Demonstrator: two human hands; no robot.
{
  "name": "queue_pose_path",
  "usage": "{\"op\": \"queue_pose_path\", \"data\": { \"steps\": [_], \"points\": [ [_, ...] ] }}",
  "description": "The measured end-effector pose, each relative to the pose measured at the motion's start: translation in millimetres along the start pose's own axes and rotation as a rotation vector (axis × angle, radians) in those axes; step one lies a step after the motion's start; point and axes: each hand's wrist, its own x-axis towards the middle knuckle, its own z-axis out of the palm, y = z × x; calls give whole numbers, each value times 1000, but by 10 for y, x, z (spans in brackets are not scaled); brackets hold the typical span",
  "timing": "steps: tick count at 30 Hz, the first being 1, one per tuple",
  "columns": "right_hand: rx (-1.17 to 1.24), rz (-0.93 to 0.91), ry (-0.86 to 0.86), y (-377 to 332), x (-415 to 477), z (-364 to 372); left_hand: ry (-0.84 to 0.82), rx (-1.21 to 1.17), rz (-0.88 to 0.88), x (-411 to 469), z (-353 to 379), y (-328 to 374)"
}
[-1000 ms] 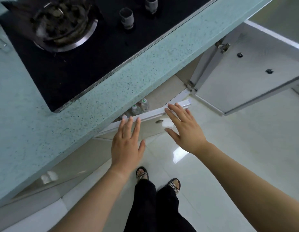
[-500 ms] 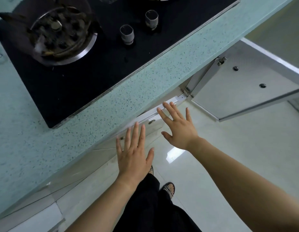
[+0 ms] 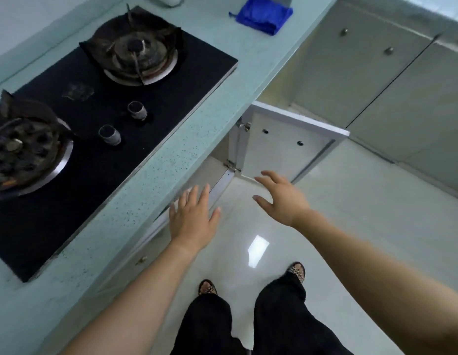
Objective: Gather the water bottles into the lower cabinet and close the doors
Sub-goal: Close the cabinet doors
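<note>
Under the green speckled counter (image 3: 135,211) the lower cabinet's left door (image 3: 156,226) lies almost flush with the cabinet front. My left hand (image 3: 193,219) is flat against it with straight, spread fingers. The right door (image 3: 292,144) stands wide open, its white inner face with two dark studs toward me. My right hand (image 3: 281,197) hovers open just below and in front of that door's lower hinge corner, holding nothing. No water bottles are visible; the cabinet's inside is hidden by the counter edge.
A black two-burner gas hob (image 3: 94,124) with two knobs sits in the counter. A blue cloth (image 3: 263,15) lies at the counter's far end. More closed cabinet doors (image 3: 363,60) run along the right wall. My feet in sandals stand on the glossy white floor (image 3: 351,226).
The left door has swung from partly open to nearly shut under my left hand, hiding the bottles. My right hand has left that door and moved right toward the open right door.
</note>
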Motion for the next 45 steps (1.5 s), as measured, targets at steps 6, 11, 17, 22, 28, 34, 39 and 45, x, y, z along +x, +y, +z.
{"op": "queue_pose_path", "data": {
  "steps": [6,11,17,22,28,34,39,45],
  "points": [
    [-50,34,76,1089,9,-889,86,30,83,657,-296,1216],
    [-79,-37,55,1841,149,-1437,124,-72,25,1073,-267,2187],
    [-114,-84,-70,2409,645,-1746,85,-165,-83,1573,-101,2682],
    [-165,-124,-178,2676,1278,-1847,74,-182,-176,2177,-37,2749],
    [-208,-263,-315,2806,1961,-1933,43,-229,-335,2590,-4,2821],
    [-243,-556,-475,2805,2644,-1849,52,-374,-660,2711,195,3021],
    [-314,-854,-676,2854,3154,-1785,114,-593,-1045,2783,481,3606],
    [-414,-1168,-785,2799,3416,-1652,296,-801,-1306,2950,718,4249]
  ]
}}
